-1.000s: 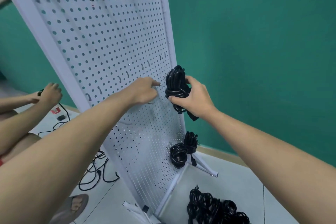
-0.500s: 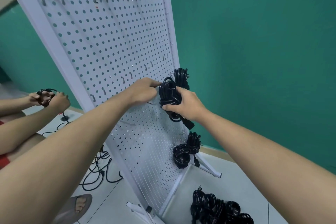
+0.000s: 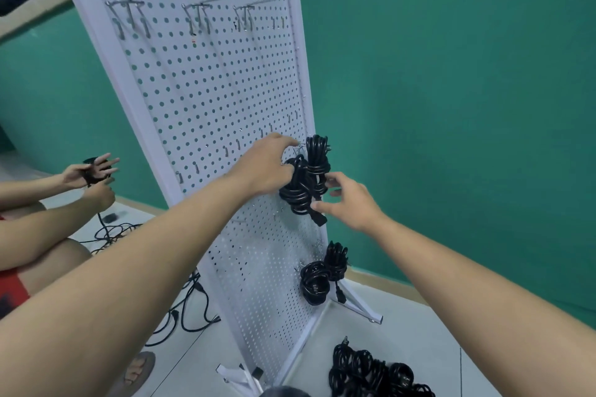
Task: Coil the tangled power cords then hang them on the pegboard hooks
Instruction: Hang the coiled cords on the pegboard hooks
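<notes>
On the pegboard (image 3: pixel 200 90), near its right edge at mid-height, a coil (image 3: pixel 298 193) is hung with its long axis vertical, just left of the right hand (image 3: pixel 353 203), whose grip is spread, while the left hand (image 3: pixel 264 167) is curled against its top by the hook (image 3: pixel 300 147), what is pinched not being discernible.

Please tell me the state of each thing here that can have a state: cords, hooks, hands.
Left hand, fingers curled at the front coil's top; grip hidden.
Right hand, open beside that coil.
Front coil, wound; hooked or not, cannot tell.
Rear coil, hanging.
Two lower coils, hanging.
Top hooks, bare.
Floor pile, coiled, unhung.
Loose cords, tangled on floor.
</notes>
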